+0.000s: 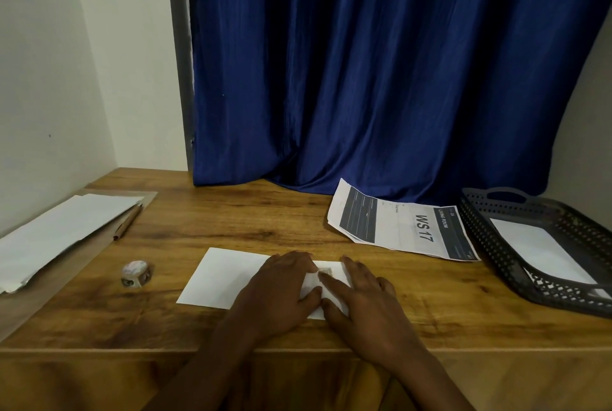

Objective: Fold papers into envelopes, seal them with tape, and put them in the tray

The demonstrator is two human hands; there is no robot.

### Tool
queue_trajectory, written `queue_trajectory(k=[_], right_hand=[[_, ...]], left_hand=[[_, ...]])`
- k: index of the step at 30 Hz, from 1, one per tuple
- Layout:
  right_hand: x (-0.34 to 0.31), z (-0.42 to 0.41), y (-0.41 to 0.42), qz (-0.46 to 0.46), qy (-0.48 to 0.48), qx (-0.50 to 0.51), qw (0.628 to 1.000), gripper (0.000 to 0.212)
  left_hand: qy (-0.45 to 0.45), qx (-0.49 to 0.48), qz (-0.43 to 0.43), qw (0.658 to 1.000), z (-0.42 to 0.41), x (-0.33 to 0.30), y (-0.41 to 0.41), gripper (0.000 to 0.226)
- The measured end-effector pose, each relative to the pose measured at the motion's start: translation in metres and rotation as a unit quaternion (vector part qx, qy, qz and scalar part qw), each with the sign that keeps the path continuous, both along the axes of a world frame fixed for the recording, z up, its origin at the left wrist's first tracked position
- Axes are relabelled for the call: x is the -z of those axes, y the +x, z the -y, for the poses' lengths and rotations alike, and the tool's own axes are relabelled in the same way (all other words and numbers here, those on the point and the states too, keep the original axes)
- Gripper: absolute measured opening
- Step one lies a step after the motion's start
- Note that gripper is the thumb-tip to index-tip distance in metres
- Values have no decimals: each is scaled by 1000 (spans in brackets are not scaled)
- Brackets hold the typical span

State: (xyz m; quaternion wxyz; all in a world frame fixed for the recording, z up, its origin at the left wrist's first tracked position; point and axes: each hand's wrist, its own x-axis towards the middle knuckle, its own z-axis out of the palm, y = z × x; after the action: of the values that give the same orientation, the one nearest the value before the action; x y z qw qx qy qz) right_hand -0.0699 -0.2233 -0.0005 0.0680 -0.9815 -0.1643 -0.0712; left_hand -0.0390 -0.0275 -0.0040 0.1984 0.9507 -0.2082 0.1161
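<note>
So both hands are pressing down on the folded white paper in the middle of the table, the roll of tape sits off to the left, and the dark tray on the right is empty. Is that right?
Not quite: the tray is not empty. The head view shows white paper lying in it. The rest holds: the left hand and right hand press the folded paper, with the roll of tape to the left.

Wood-grain table point(231, 218) w/ slight sheen, matt white paper envelope point(218, 278), perforated dark plastic tray point(490, 245), satiny blue cloth curtain point(381, 63).
</note>
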Motion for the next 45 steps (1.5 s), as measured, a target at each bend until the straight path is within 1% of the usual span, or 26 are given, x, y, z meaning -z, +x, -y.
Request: queue_trajectory(k=[2,4,8,10,13,15,17,19,22,25,26,29,31,34,35,37,39,41,43,45], right_hand=[[0,1,-1,2,9,-3,1000,70],[1,4,-2,18,45,-18,999,64],[2,6,-8,91,138,-60,984,40],[2,6,-10,114,156,-66,979,38],[-8,5,-5,70,185,-55,979,44],[-22,2,8,42,233,-38,971,43],[-36,-1,26,-4,241,-11,971,42],[-44,-5,44,-63,208,0,976,42],[-50,-12,67,-98,129,-14,987,30],[-53,-19,86,-141,66,-19,988,39],[-55,-20,91,-159,63,-22,985,43],[-61,-19,104,-244,129,-42,960,57],[-69,-17,107,-306,139,-60,940,65],[-78,-13,103,-372,123,-77,917,49],[-79,-11,100,-386,132,-75,910,50],[-75,-7,96,-401,163,-63,899,50],[-73,1,89,-384,196,-43,901,36],[-79,16,78,-362,229,-25,903,23],[-90,39,66,-342,285,-14,895,23],[-103,68,52,-320,353,-8,879,26]], left_hand=[[-3,-1,6,1000,0,0,0,50],[-12,0,17,1000,0,1,0,47],[-54,-10,23,998,-2,2,-1,44],[-81,-19,30,996,-2,1,-1,43],[-85,-27,33,995,-2,0,-2,44],[-78,-35,30,996,-2,0,-1,45],[-72,-45,27,996,-1,0,0,47],[-73,-50,23,996,0,-1,-1,51],[-80,-52,16,995,-1,-3,-3,58],[-88,-52,18,995,-1,-3,-3,61],[-88,-50,30,994,-1,-3,-4,61],[-85,-51,55,994,1,-5,-5,66],[-86,-56,65,993,1,-5,-5,66],[-89,-61,84,991,3,-5,-6,63],[-93,-64,87,990,4,-5,-6,63],[-100,-68,100,988,4,-7,-8,64],[-124,-66,120,983,4,-10,-10,64],[-170,-60,149,972,3,-10,-11,56],[-217,-52,190,956,2,-12,-12,47],[-249,-45,201,946,3,-14,-11,45]])
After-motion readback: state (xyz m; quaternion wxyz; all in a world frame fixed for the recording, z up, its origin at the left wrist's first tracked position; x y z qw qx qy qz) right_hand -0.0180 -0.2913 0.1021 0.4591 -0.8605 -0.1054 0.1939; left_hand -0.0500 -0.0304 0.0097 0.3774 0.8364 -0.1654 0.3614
